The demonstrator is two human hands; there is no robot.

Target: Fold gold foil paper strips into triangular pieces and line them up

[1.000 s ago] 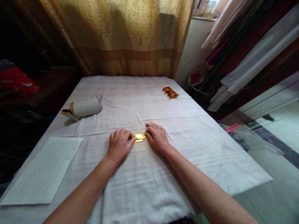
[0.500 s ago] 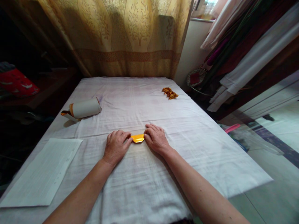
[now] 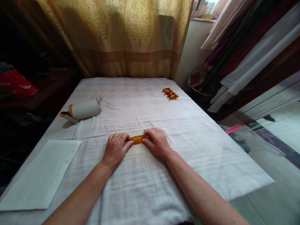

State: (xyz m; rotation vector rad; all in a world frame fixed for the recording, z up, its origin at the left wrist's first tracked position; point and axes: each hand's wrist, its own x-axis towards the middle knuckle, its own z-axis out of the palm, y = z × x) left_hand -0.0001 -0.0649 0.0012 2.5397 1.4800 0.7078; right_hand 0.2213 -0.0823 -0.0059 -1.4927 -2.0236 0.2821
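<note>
1. Nearest us, a white paper sheet (image 3: 39, 175) lies flat at the left edge of the white cloth (image 3: 164, 181) covering the table
2. Our left hand (image 3: 114, 149) and right hand (image 3: 157, 142) rest knuckles-up on the cloth, fingers curled, each pinching one end of the gold paper strip (image 3: 137, 138) that lies between them at mid-table
3. We judge the step in hand to be pressing a fold into the strip; a further crease would call for both ends pinned and edges aligned
4. Farther left lies a white roll (image 3: 84, 109)
5. Far right, small gold folded pieces (image 3: 170, 93) sit near the curtain (image 3: 131, 37)
</note>
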